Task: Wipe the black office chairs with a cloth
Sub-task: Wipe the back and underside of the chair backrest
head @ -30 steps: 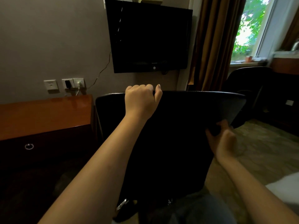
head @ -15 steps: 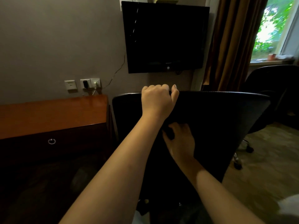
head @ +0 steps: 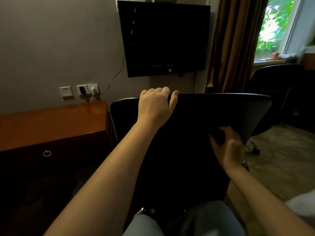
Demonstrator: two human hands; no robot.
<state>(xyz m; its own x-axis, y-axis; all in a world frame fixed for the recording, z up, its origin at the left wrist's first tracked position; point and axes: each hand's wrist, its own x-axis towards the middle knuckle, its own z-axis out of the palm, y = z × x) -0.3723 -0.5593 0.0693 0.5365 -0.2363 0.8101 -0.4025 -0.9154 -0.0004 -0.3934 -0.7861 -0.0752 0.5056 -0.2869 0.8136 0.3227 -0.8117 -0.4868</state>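
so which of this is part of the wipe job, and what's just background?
Job: near black chair, left hand gripping its top edge, right hand holding dark cloth against its back, second black chair.
Background: TV, wooden desk, wall sockets, curtain.

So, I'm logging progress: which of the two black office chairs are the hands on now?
The near black office chair: left hand grips its top edge, right hand holds a dark cloth against its back. The chair by the window stands untouched.
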